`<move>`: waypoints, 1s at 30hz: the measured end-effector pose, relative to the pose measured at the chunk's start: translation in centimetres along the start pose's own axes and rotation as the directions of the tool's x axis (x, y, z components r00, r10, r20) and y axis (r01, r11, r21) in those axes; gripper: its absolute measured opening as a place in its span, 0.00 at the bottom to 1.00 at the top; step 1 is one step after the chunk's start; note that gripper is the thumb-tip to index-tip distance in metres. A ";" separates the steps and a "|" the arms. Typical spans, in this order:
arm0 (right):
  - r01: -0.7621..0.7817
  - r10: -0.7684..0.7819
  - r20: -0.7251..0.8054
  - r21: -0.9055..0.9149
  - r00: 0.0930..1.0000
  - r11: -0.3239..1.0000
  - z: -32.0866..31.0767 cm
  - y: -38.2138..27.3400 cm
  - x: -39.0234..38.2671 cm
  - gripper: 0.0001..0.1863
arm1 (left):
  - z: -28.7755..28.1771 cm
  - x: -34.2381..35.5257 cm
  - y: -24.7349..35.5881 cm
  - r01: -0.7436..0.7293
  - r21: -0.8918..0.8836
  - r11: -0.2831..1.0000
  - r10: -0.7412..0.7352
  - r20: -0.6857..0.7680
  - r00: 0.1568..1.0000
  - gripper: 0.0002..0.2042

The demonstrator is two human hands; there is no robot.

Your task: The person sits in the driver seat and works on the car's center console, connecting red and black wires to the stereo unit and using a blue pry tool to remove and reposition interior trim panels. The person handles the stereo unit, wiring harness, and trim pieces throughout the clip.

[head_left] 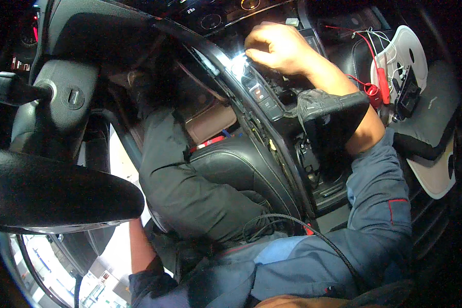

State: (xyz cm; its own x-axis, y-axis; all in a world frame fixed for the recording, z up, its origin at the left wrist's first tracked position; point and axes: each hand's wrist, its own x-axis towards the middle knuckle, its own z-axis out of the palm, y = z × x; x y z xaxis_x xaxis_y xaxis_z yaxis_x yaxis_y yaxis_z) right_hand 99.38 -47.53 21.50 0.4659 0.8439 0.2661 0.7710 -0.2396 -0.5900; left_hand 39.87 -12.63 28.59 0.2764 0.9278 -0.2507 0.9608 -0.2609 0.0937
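Observation:
My right hand [280, 49] reaches across the open centre console [321, 187] of a car. Its fingers are bent and closed by a bright white glare beside a black button panel [264, 97]; whatever they hold is lost in the glare. Below my right wrist stands a gear lever with a loose black leather boot [326, 115], pulled up so the mechanism under it shows. My left forearm [141, 246] runs up behind a large dark rounded part [61, 192], which hides my left hand.
On the passenger seat lie a red-handled screwdriver [382, 84], red and white wires, a small black box [408, 95] and a dark grey cushion [431, 115]. A steering column with a stalk [15, 87] is at left. My trousered leg [164, 154] lies beside a black leather seat [241, 164].

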 end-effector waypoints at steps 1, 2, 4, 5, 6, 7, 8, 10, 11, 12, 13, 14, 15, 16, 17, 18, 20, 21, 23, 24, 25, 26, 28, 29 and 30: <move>-0.020 0.020 0.013 0.009 1.000 1.000 -0.1 0.0 -0.1 0.18 | -0.8 1.2 2.8 -0.033 0.061 0.998 0.035 -0.043 0.998 0.22; -0.022 0.022 0.017 0.017 1.000 1.000 -0.1 0.0 0.0 0.18 | -1.3 2.3 6.2 -0.213 0.096 0.972 0.213 0.012 0.977 0.22; -0.019 0.018 0.025 0.030 1.000 0.999 -0.2 0.0 0.0 0.18 | -0.8 3.8 14.2 -0.406 0.102 0.908 0.405 0.031 0.914 0.23; -0.008 0.008 0.025 0.022 1.000 1.000 -0.3 0.0 0.0 0.18 | -0.3 3.7 18.4 -0.504 -0.018 0.864 0.504 0.043 0.863 0.23; 0.003 -0.003 0.025 0.014 1.000 1.000 -0.3 0.0 0.0 0.18 | 1.1 3.6 23.0 -0.559 -0.156 0.815 0.572 0.057 0.818 0.22; 0.008 -0.008 0.031 0.008 0.999 1.000 -0.3 0.0 0.1 0.18 | 2.2 1.8 26.3 -0.645 0.092 0.759 0.644 0.049 0.764 0.21; 0.017 -0.017 0.013 0.006 1.000 1.000 -0.4 0.0 0.1 0.18 | 3.9 0.0 29.8 -0.608 0.147 0.781 0.609 0.039 0.792 0.20; 0.018 -0.019 0.024 0.010 1.000 1.000 -0.3 0.0 0.1 0.17 | 7.0 -1.9 35.8 -0.544 -0.025 0.839 0.544 0.004 0.839 0.19; 0.013 -0.014 0.022 0.019 1.000 1.000 -0.2 0.0 0.1 0.17 | 8.8 -2.4 38.3 -0.479 -0.140 0.867 0.483 -0.007 0.876 0.20; 0.004 -0.004 0.010 0.023 1.000 1.000 -0.1 0.0 0.0 0.17 | 10.3 -2.5 40.4 -0.394 -0.254 0.883 0.401 -0.027 0.916 0.22; 0.013 -0.013 -0.005 0.016 1.000 1.000 -0.1 0.0 0.0 0.17 | 11.6 -2.3 41.9 -0.280 -0.405 0.871 0.304 -0.005 0.953 0.23; 0.008 -0.008 -0.002 0.006 1.000 1.000 0.0 0.0 -0.1 0.17 | 12.4 -1.4 43.1 -0.054 -0.545 0.836 0.174 0.172 0.970 0.24; 0.015 -0.015 0.005 0.021 1.000 1.000 0.1 0.1 -0.1 0.17 | 13.4 -1.7 42.9 -0.064 -0.628 0.776 0.184 0.127 0.975 0.24; 0.017 -0.017 -0.012 0.030 1.000 0.999 0.1 0.2 0.0 0.17 | 14.7 -1.6 43.2 -0.019 -0.672 0.740 0.157 0.145 0.977 0.25; 0.023 -0.022 -0.022 0.027 1.000 0.999 0.1 0.3 0.0 0.17 | 15.8 -1.7 42.9 -0.009 -0.748 0.664 0.233 0.195 0.953 0.26; 0.013 -0.012 -0.020 0.039 1.000 0.999 0.2 0.4 0.1 0.17 | 16.8 -1.9 42.1 0.060 -0.794 0.605 0.280 0.283 0.917 0.27; -0.011 0.011 0.012 0.060 1.000 0.998 0.3 0.5 0.1 0.17 | 19.0 -1.5 42.0 0.125 -0.786 0.605 0.290 0.364 0.885 0.24; 0.033 -0.032 -0.027 0.059 0.999 0.998 0.4 0.6 0.1 0.17 | 19.9 -1.1 42.2 0.081 -0.829 0.553 0.365 0.329 0.871 0.23; 0.024 -0.023 -0.017 0.070 1.000 0.997 0.5 0.8 0.1 0.17 | 21.1 -0.9 42.3 -0.014 -0.854 0.521 0.443 0.257 0.859 0.20; 0.021 -0.020 -0.020 0.085 1.000 0.996 0.5 0.8 0.1 0.17 | 21.2 -0.7 42.3 0.004 -0.835 0.551 0.420 0.281 0.863 0.19; 0.014 -0.011 -0.028 0.100 1.000 0.995 0.5 0.9 0.0 0.16 | 21.1 -0.6 42.4 0.024 -0.813 0.581 0.392 0.306 0.868 0.19; 0.020 -0.017 -0.031 0.082 0.999 0.996 0.4 0.9 0.1 0.16 | 20.7 -0.6 42.3 0.055 -0.783 0.619 0.350 0.338 0.874 0.18; 0.051 -0.048 -0.038 0.073 0.998 0.996 0.3 0.9 0.0 0.16 | 19.6 -1.0 42.2 0.008 -0.763 0.647 0.330 0.289 0.899 0.15; 0.039 -0.038 -0.017 0.060 0.999 0.997 0.3 0.9 0.0 0.16 | 18.9 -1.1 42.3 0.044 -0.772 0.634 0.320 0.313 0.894 0.14; 0.025 -0.025 -0.001 0.051 1.000 0.998 0.3 0.8 0.0 0.16 | 18.4 -1.3 42.4 0.099 -0.770 0.630 0.294 0.355 0.887 0.14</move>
State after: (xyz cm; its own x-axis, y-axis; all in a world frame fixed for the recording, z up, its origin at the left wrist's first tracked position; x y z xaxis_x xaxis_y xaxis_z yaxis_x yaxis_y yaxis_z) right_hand 99.89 -47.56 20.80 0.4467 0.8492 0.2815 0.7593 -0.1934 -0.6213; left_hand 80.65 -29.84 15.16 0.5358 0.6518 -0.5367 0.6162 0.1328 0.7763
